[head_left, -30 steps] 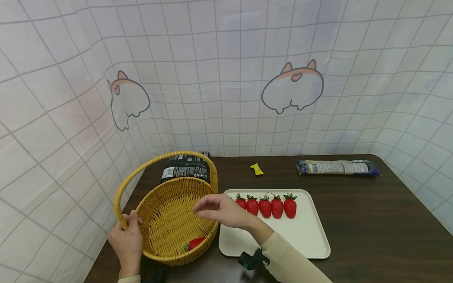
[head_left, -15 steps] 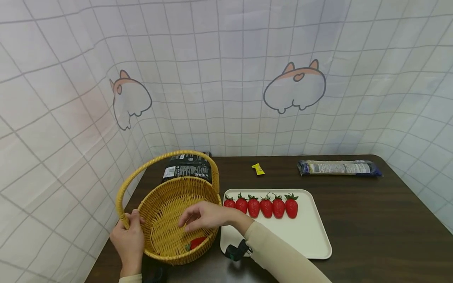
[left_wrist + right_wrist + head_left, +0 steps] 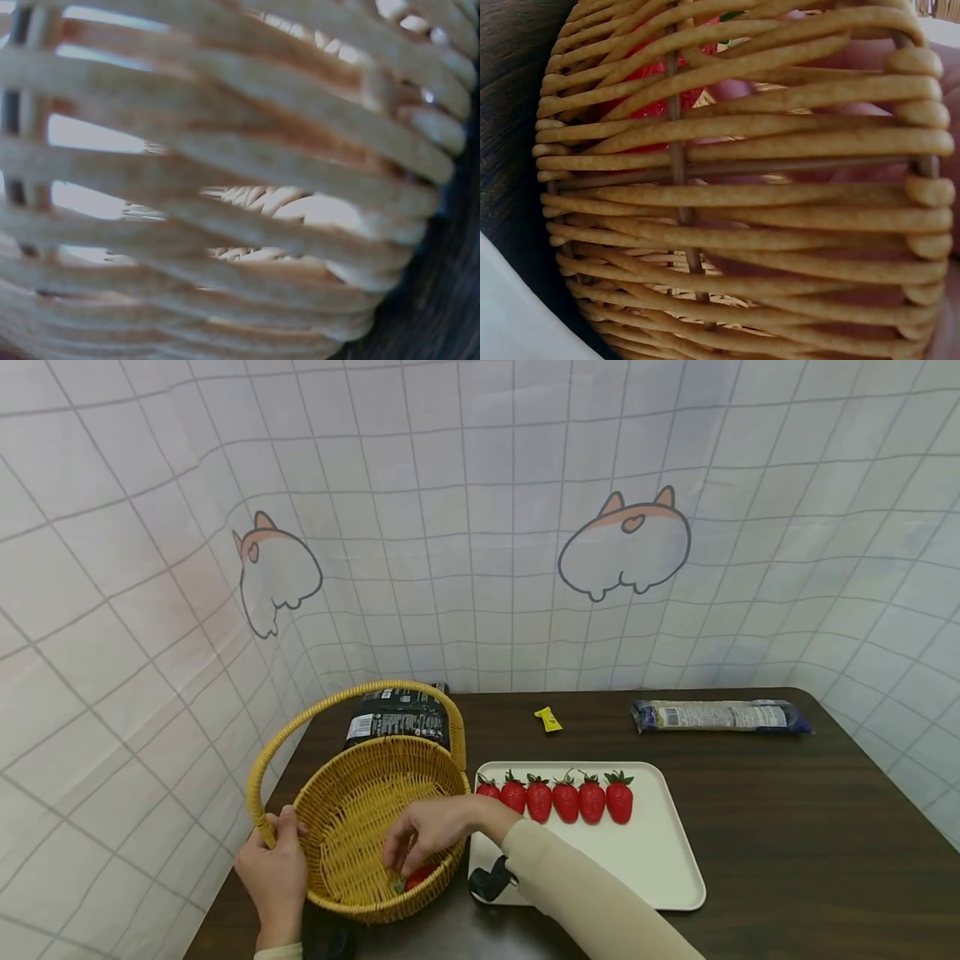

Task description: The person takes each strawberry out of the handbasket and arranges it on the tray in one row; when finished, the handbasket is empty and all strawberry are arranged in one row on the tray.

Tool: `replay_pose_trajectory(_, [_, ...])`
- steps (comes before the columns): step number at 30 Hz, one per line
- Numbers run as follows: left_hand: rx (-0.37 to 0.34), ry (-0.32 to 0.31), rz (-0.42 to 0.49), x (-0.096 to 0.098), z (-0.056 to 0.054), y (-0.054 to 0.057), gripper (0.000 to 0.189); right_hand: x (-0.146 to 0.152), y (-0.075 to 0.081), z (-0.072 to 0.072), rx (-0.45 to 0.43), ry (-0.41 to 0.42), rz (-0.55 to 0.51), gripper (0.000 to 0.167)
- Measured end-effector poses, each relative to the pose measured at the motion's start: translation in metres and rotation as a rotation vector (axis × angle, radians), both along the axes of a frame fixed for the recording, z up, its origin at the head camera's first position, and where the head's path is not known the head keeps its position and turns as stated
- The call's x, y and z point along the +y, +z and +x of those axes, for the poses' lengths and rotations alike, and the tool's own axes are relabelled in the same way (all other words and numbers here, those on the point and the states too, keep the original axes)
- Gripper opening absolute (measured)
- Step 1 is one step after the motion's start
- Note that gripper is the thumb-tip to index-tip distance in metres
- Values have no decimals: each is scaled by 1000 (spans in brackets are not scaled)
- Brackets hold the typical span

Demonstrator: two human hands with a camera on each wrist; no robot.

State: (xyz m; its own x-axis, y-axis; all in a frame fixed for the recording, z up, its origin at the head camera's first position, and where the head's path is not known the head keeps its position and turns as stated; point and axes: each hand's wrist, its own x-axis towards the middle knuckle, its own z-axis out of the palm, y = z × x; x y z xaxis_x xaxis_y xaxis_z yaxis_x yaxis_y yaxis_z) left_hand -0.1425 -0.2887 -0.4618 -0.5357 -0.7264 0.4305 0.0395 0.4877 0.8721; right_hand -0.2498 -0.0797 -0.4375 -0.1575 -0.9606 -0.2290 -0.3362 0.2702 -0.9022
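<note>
A yellow wicker basket [image 3: 352, 839] with a tall arched handle stands at the left of the table. My left hand [image 3: 277, 872] grips it at the left rim, by the foot of the handle. Inside, near the front right wall, lies one strawberry [image 3: 422, 876] with green leaves. My right hand [image 3: 427, 831] reaches over the right rim, fingers curved downward, fingertips right at the strawberry. Through the weave in the right wrist view, the red strawberry [image 3: 649, 82] shows with a finger [image 3: 731, 90] beside it. The left wrist view holds only basket weave [image 3: 225, 165].
Right of the basket, a white tray [image 3: 630, 868] bears a row of several strawberries [image 3: 566, 800]. A black packet [image 3: 397, 718] sits behind the basket. Farther back lie a small yellow wrapped piece [image 3: 548, 720] and a long printed packet [image 3: 720, 716]. A gridded curtain [image 3: 480, 527] encloses the table.
My right hand has moved left and down into the basket, to the strawberry, uncovering the left end of the row on the tray. My left hand keeps its grip on the basket.
</note>
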Motion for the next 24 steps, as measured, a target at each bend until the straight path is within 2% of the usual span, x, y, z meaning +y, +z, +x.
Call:
replay_pose_trajectory(4, [5, 1, 4, 1, 0, 1, 41, -3, -1, 0, -44, 21, 57, 24])
replay_pose_trajectory(13, [-12, 8, -5, 0, 0, 0, 40, -5, -2, -2, -66, 88, 118, 28])
replay_pose_trajectory(19, [10, 9, -22, 0, 0, -1, 37, -5, -1, -3, -37, 115, 123, 31])
replay_pose_trajectory(24, [15, 6, -30, 1, 1, 1, 37, -5, -1, -5, -11, 144, 117, 27])
